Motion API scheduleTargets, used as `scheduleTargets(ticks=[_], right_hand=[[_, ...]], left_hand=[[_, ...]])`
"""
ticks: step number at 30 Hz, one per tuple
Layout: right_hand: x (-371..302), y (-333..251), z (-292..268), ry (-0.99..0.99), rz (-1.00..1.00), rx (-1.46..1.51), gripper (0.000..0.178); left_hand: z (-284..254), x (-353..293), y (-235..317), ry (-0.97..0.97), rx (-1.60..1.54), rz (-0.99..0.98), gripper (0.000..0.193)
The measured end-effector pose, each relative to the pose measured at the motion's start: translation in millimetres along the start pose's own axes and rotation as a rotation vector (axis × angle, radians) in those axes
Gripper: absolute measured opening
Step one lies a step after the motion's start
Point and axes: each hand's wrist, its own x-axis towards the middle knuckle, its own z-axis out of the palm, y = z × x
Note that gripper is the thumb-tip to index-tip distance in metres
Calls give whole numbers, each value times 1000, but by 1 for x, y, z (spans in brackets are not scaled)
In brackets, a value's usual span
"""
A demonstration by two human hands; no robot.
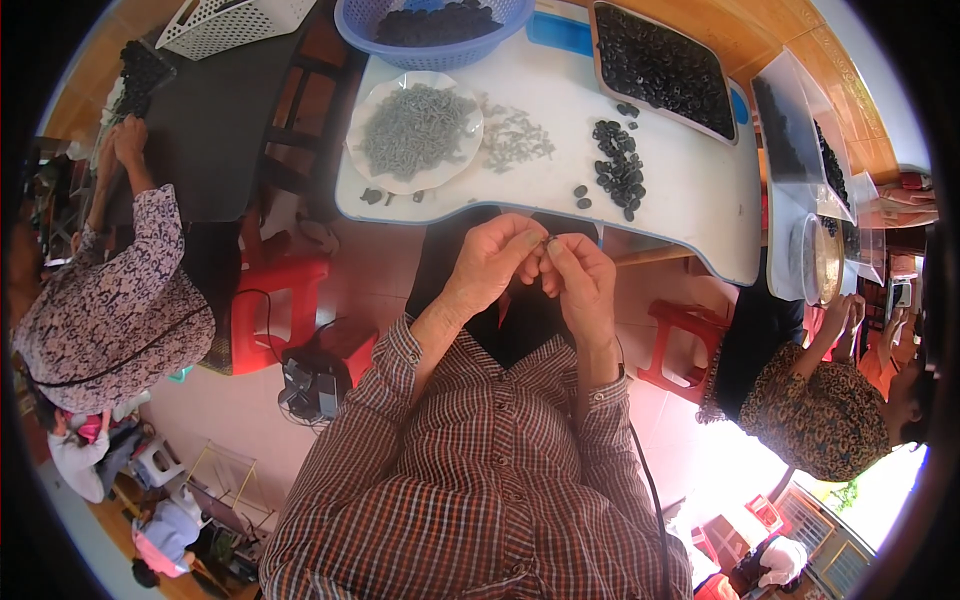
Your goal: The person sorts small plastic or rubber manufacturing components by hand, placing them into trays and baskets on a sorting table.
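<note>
Just off the near edge of the white table (pixel 540 200), my left hand (pixel 495 258) and my right hand (pixel 580 278) meet fingertip to fingertip. Both are closed in a pinch around a tiny dark piece (pixel 549 240), mostly hidden by the fingers and too small to name. Beyond my left hand stands a white plate (pixel 357 150) heaped with small grey-green pieces (pixel 415 130). More such pieces (pixel 515 138) lie loose to the plate's right. Past my right hand, small black rounded pieces (pixel 618 170) are scattered on the tabletop.
At the back are a blue basket (pixel 440 52) with dark contents and a tray (pixel 665 70) full of black pieces. Clear bins (pixel 805 130) stand at right. Red stools (pixel 285 310) flank me. One person (pixel 120 290) sits at left, another (pixel 820 410) at right.
</note>
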Motion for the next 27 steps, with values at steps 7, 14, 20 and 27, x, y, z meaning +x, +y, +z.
scheduleTargets(ticks=[7,14,20,27], right_hand=[[-1,-2,1,8,3,-17,19],[-4,-4,4,43,-26,-48,18],[-9,-10,14,112,-105,-188,16],[-11,-9,18,152,-175,-304,14]], left_hand=[[2,-1,1,12,79,36,16],[4,-3,1,56,100,45,15],[6,-4,1,98,161,75,15],[9,-5,1,131,234,111,14]])
